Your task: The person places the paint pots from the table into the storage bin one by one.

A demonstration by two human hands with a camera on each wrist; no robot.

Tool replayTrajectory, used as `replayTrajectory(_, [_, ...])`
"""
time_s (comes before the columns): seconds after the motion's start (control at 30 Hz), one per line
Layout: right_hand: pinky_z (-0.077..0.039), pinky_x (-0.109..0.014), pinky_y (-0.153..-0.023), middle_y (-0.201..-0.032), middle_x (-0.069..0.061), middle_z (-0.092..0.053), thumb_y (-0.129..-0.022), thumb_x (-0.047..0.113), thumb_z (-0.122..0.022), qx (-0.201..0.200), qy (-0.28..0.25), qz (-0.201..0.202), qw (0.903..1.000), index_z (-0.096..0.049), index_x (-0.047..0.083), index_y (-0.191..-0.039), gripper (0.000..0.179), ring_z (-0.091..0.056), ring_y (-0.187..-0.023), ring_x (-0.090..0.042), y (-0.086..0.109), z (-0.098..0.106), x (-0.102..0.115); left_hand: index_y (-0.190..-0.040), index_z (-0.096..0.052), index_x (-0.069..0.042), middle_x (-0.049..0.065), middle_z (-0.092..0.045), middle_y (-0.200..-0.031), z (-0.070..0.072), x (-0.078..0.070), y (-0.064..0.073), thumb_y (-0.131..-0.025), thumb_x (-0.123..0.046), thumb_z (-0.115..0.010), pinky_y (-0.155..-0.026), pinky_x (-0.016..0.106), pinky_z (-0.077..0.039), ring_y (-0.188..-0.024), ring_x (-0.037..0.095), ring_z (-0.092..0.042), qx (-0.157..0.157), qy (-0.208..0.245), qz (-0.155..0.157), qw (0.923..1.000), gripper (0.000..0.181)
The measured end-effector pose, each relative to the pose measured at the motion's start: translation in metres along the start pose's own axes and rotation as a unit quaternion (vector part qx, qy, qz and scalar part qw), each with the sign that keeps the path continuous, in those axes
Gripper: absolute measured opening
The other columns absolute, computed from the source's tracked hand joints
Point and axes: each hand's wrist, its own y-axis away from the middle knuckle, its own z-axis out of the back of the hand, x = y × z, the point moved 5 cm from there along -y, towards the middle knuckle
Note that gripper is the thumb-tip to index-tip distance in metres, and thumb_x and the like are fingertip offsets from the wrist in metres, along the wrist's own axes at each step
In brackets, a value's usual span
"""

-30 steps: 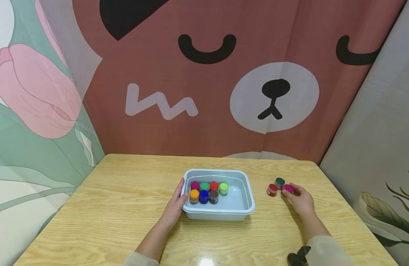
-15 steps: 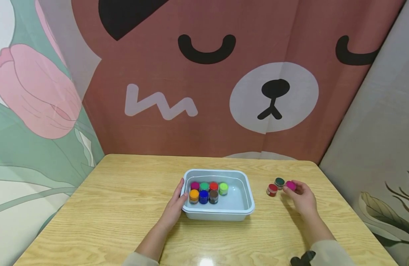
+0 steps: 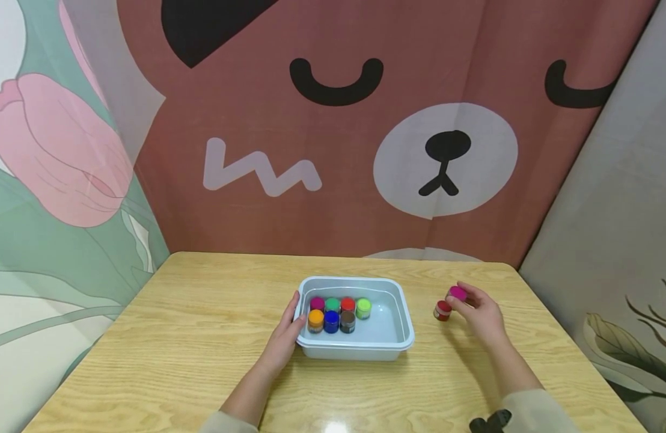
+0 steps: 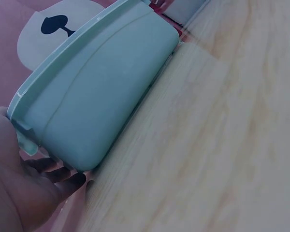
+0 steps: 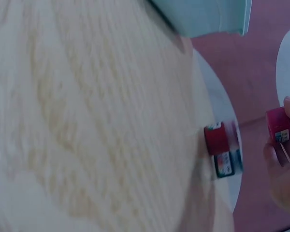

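My right hand (image 3: 481,316) pinches a small paint jar with a magenta lid (image 3: 458,293), raised off the table in the right wrist view. A red paint jar (image 3: 443,310) stands on the table just below it; beside that, a dark green jar (image 5: 224,165) shows in the right wrist view and is hidden in the head view. My left hand (image 3: 283,340) grips the left end of a pale blue plastic tub (image 3: 351,352), thumb at the rim and fingers along the outside. Inside, several paint jars stand in two rows, among them orange (image 3: 315,321), blue (image 3: 331,322) and brown (image 3: 347,321).
The tub's right part shows bare floor beside the lime green jar (image 3: 363,308). A wooden table (image 3: 203,337) carries everything. Behind it hangs a curtain (image 3: 344,228) with a bear print, close to the table's far edge.
My right hand has lifted the magenta-lidded jar from beside the other two and moved it up and left, over the dark green jar. The left hand and tub keep their place.
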Motion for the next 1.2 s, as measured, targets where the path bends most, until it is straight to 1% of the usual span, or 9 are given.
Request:
replayTrajectory(0.23, [-0.04,-0.002,-0.078,-0.141,-0.022,-0.052,-0.092,0.043,-0.065,0.009,0.005,0.019,0.9998,-0.043,0.006,-0.147,0.07,-0.053,-0.126,-0.028,0.005,-0.009,0.022,-0.158,-0.018,-0.015,0.013,-0.011,-0.165,-0.001,-0.002,0.002,-0.103,-0.022,-0.043,-0.12,0.063,-0.005,-0.152,0.039,-0.005,0.003,0.001,-0.002,1.0,0.061])
replayTrajectory(0.33, [-0.044,-0.004,-0.078,-0.136,-0.022,-0.056,-0.091,0.039,-0.068,0.012,-0.007,0.035,0.9993,-0.045,0.005,-0.145,0.068,-0.059,-0.112,-0.013,0.006,-0.013,0.03,-0.158,-0.018,-0.015,0.012,-0.011,-0.166,-0.001,-0.002,0.002,-0.103,-0.022,-0.043,-0.121,0.062,-0.005,-0.152,0.039,-0.005,0.003,0.002,-0.003,1.0,0.061])
replayTrajectory(0.47, [-0.053,-0.013,-0.076,-0.129,-0.022,-0.058,-0.09,0.03,-0.071,0.031,-0.041,0.052,0.9973,-0.045,0.003,-0.145,0.066,-0.057,-0.091,0.007,0.007,-0.021,0.039,-0.158,-0.018,-0.015,0.012,-0.011,-0.166,0.0,-0.001,0.002,-0.103,-0.021,-0.042,-0.121,0.061,-0.005,-0.152,0.039,-0.005,0.002,0.005,-0.004,1.0,0.06])
replayTrajectory(0.57, [-0.055,-0.02,-0.069,-0.128,-0.021,-0.058,-0.09,0.028,-0.071,0.05,-0.055,0.054,0.9957,-0.044,0.005,-0.146,0.066,-0.057,-0.083,0.005,0.008,-0.028,0.046,-0.158,-0.018,-0.014,0.013,-0.011,-0.165,0.0,-0.001,0.002,-0.103,-0.021,-0.042,-0.121,0.061,-0.005,-0.152,0.039,-0.005,0.002,0.005,-0.005,1.0,0.06])
replayTrajectory(0.7, [-0.051,-0.021,-0.059,-0.125,-0.019,-0.06,-0.09,0.029,-0.072,0.06,-0.05,0.065,0.9948,-0.048,0.007,-0.143,0.062,-0.059,-0.084,-0.001,0.01,-0.036,0.054,-0.158,-0.018,-0.014,0.013,-0.011,-0.166,0.0,-0.001,0.002,-0.103,-0.021,-0.042,-0.121,0.061,-0.005,-0.152,0.039,-0.005,0.003,0.002,-0.005,1.0,0.06])
replayTrajectory(0.8, [-0.052,-0.017,-0.066,-0.124,-0.019,-0.061,-0.09,0.028,-0.072,0.063,-0.039,0.087,0.9934,-0.051,0.005,-0.14,0.059,-0.062,-0.097,-0.006,0.011,-0.043,0.062,-0.158,-0.018,-0.014,0.012,-0.011,-0.166,0.0,-0.002,0.002,-0.103,-0.021,-0.042,-0.121,0.061,-0.005,-0.152,0.039,-0.005,0.004,0.001,-0.004,1.0,0.06])
replayTrajectory(0.93, [-0.055,-0.018,-0.084,-0.124,-0.02,-0.061,-0.09,0.026,-0.071,0.079,-0.034,0.104,0.9908,-0.052,0.003,-0.138,0.057,-0.063,-0.11,-0.025,0.014,-0.054,0.071,-0.158,-0.018,-0.013,0.012,-0.011,-0.166,0.0,-0.002,0.002,-0.103,-0.021,-0.042,-0.121,0.061,-0.005,-0.152,0.038,-0.005,0.004,0.002,-0.005,1.0,0.06])
replayTrajectory(1.03, [-0.057,-0.026,-0.088,-0.125,-0.018,-0.061,-0.09,0.028,-0.071,0.093,-0.026,0.098,0.9906,-0.052,0.005,-0.138,0.056,-0.061,-0.115,-0.031,0.015,-0.062,0.075,-0.158,-0.018,-0.013,0.012,-0.011,-0.166,0.0,-0.002,0.001,-0.103,-0.02,-0.042,-0.122,0.06,-0.005,-0.152,0.038,-0.005,0.004,0.003,-0.005,1.0,0.06])
replayTrajectory(1.2, [-0.058,-0.033,-0.09,-0.122,-0.016,-0.062,-0.089,0.028,-0.072,0.111,-0.013,0.097,0.989,-0.054,0.005,-0.136,0.055,-0.06,-0.115,-0.03,0.017,-0.076,0.082,-0.158,-0.018,-0.013,0.012,-0.011,-0.165,0.0,-0.002,0.001,-0.103,-0.02,-0.042,-0.121,0.06,-0.005,-0.152,0.038,-0.005,0.001,0.003,-0.005,1.0,0.06])
